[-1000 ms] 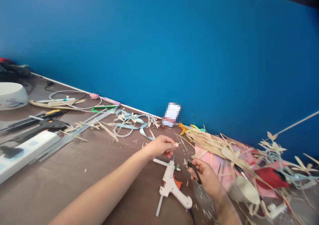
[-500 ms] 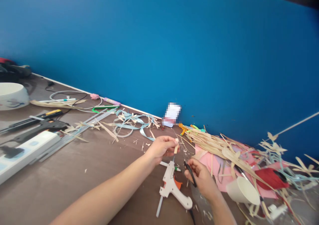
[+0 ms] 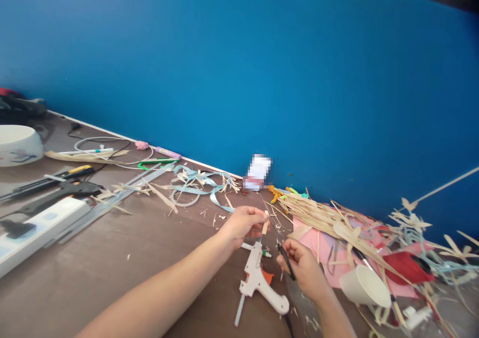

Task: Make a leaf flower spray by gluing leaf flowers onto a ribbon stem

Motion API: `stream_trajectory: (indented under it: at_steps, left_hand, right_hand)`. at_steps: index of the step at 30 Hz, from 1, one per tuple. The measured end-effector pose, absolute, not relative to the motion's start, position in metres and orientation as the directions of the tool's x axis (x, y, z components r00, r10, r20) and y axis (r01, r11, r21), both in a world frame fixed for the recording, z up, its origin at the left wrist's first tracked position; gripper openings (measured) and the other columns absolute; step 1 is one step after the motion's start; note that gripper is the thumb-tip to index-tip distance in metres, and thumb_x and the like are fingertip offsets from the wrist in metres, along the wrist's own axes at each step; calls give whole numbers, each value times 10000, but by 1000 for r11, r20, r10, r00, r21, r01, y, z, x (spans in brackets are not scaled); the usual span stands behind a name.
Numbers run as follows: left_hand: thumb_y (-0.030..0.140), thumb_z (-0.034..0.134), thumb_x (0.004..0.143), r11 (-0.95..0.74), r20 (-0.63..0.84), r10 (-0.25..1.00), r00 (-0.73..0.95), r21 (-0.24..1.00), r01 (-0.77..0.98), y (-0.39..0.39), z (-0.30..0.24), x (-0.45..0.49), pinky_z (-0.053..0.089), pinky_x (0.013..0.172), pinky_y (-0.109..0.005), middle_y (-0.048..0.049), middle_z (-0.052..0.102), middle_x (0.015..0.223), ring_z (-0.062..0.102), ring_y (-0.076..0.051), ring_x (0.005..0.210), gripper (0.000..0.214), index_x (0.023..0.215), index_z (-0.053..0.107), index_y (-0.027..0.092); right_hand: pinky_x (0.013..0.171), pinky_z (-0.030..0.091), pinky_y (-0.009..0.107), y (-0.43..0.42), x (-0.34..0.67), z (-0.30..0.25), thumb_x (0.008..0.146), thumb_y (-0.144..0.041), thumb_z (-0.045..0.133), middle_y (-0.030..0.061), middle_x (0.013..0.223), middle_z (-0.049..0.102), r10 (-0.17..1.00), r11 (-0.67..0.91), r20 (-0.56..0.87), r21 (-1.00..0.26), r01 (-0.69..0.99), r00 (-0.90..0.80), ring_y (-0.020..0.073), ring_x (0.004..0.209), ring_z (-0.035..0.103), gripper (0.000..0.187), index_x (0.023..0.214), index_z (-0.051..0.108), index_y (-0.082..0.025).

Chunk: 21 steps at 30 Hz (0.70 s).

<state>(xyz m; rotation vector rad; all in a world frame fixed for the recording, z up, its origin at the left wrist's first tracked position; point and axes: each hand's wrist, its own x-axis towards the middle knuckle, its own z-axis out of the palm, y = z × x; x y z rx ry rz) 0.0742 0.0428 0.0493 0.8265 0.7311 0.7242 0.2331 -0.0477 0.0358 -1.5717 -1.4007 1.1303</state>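
My left hand [image 3: 243,223] pinches a short pale strip [image 3: 265,224], which looks like corn husk or a similar dried leaf. My right hand [image 3: 301,265] is closed around the black handles of a pair of scissors [image 3: 286,259]. The thin blades point up and away, just right of the strip; whether they touch it I cannot tell. Below both hands a white hot glue gun [image 3: 258,280] lies on the brown table [image 3: 164,268], with an orange trigger and a clear glue stick in its back end.
Dried strips [image 3: 322,213] and pink paper [image 3: 307,241] are heaped at the right, beside a white cup [image 3: 364,286] and a red spool [image 3: 407,268]. Light blue ribbon [image 3: 215,193] lies behind my left hand. A white power strip [image 3: 45,226] and a black glue gun [image 3: 60,196] are at the left.
My left hand and the pale strip have shifted very slightly, with the strip turned a little. The scissors and my right hand are nearly where they were.
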Motion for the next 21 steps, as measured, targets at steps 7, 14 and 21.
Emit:
stream_trajectory:
  at_steps: [7, 14, 21]
  left_hand:
    - [364, 719, 546, 477, -268, 789, 552, 834, -276, 44, 47, 74, 403, 484, -190, -24, 627, 616, 570, -97, 535, 294, 630, 558, 132]
    - [374, 719, 543, 481, -266, 781, 565, 833, -272, 44, 49, 73, 391, 486, -186, -32, 640, 653, 595, -110, 572, 313, 656, 550, 136]
    - [392, 715, 537, 469, -264, 784, 562, 845, -257, 43, 51, 73, 386, 488, -194, -14, 612, 578, 560, -95, 522, 319, 618, 539, 139]
  right_hand:
    - [467, 272, 197, -49, 233, 36, 669, -326, 629, -83, 490, 400, 988, -154, -149, -922, 354, 39, 78, 473, 348, 271, 623, 398, -193]
    - [457, 295, 202, -47, 233, 38, 643, -368, 644, -78, 474, 416, 981, -192, -178, -924, 332, 72, 86, 461, 394, 294, 622, 407, -195]
    - [476, 307, 198, -49, 229, 39, 613, -362, 672, -72, 551, 390, 992, -125, -117, -940, 318, 45, 83, 517, 366, 292, 641, 438, -190]
